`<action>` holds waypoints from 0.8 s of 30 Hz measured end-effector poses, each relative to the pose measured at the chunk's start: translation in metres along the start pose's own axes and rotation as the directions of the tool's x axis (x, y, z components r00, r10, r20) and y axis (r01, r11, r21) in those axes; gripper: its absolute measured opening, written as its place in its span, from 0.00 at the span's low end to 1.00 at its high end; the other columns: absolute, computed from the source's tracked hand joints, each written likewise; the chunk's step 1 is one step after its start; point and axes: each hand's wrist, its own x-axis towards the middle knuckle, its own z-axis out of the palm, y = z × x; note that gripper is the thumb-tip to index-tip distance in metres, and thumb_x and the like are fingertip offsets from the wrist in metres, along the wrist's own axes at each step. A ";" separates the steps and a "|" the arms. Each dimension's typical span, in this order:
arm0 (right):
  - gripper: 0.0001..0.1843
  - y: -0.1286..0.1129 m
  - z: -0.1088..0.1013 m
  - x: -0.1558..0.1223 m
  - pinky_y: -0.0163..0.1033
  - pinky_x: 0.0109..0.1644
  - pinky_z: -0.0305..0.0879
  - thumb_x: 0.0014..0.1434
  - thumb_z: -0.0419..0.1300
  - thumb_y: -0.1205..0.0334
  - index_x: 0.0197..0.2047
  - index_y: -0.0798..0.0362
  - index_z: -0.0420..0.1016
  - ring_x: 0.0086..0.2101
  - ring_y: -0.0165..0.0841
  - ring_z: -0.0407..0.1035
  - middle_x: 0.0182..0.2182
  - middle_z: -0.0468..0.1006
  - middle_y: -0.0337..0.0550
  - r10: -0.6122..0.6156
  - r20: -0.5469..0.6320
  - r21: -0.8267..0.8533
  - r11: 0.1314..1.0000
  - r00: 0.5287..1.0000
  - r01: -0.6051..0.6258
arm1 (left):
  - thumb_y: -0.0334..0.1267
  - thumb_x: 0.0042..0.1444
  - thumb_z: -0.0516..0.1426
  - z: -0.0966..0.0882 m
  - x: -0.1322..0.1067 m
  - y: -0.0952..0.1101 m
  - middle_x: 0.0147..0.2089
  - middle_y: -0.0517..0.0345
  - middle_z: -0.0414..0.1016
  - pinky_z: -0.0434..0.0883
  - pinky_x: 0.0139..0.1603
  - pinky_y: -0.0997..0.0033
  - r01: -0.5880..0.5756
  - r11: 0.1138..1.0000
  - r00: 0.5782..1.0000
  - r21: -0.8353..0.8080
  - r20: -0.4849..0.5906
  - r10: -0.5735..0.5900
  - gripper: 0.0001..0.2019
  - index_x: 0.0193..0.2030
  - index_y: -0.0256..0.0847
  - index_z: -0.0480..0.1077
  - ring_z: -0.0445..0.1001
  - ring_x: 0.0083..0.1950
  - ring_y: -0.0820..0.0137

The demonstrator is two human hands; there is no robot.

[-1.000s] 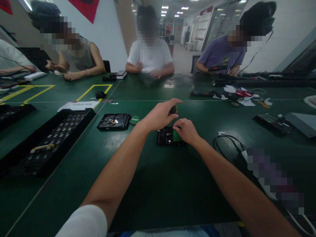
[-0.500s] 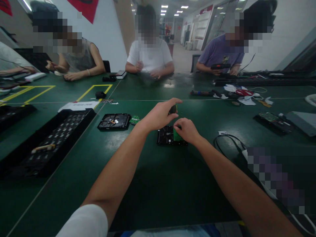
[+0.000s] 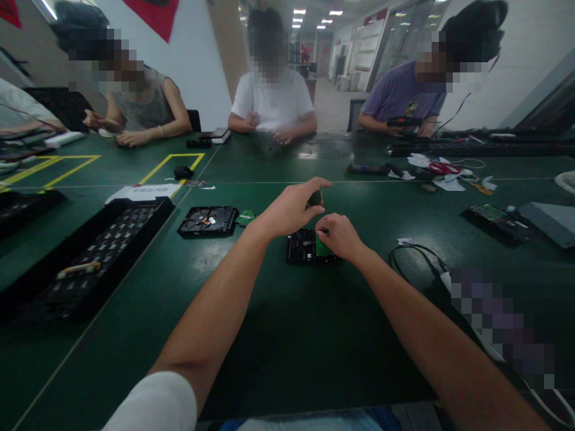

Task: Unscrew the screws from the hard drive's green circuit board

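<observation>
A black hard drive lies on the green table in front of me, with a green circuit board on its right part. Above the drive's far edge, my left hand is curled around a dark object with a yellowish edge; its kind is unclear. The index finger of that hand points out to the right. My right hand is closed in a pinch over the circuit board. Whatever is between its fingertips, if anything, is too small to make out.
Another hard drive lies to the left beside a loose green circuit board. A long black tray stands further left. On the right are a cable, another drive and a grey box. Several people sit across the table.
My hands and the hard drive stay almost in place; the right fingertips shift only slightly. Across the table, the person on the right has moved their head a little.
</observation>
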 end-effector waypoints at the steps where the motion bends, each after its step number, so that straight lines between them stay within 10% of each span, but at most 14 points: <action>1: 0.09 0.001 0.001 -0.001 0.47 0.59 0.68 0.63 0.62 0.70 0.37 0.51 0.85 0.48 0.43 0.76 0.45 0.87 0.45 0.000 -0.003 0.003 1.000 1.000 0.000 | 0.28 0.63 0.62 0.000 0.000 0.000 0.48 0.53 0.81 0.75 0.56 0.60 0.000 1.000 1.000 -0.001 0.000 0.000 0.25 0.66 0.43 0.66 0.81 0.48 0.63; 24: 0.13 0.004 0.005 -0.013 0.49 0.59 0.69 0.64 0.61 0.68 0.46 0.51 0.87 0.51 0.45 0.76 0.49 0.86 0.47 -0.053 -0.023 -0.005 0.999 0.998 0.053 | 0.28 0.64 0.62 0.001 -0.001 -0.002 0.49 0.54 0.81 0.74 0.54 0.62 -0.010 1.000 1.000 0.001 -0.002 0.010 0.25 0.67 0.42 0.66 0.81 0.48 0.64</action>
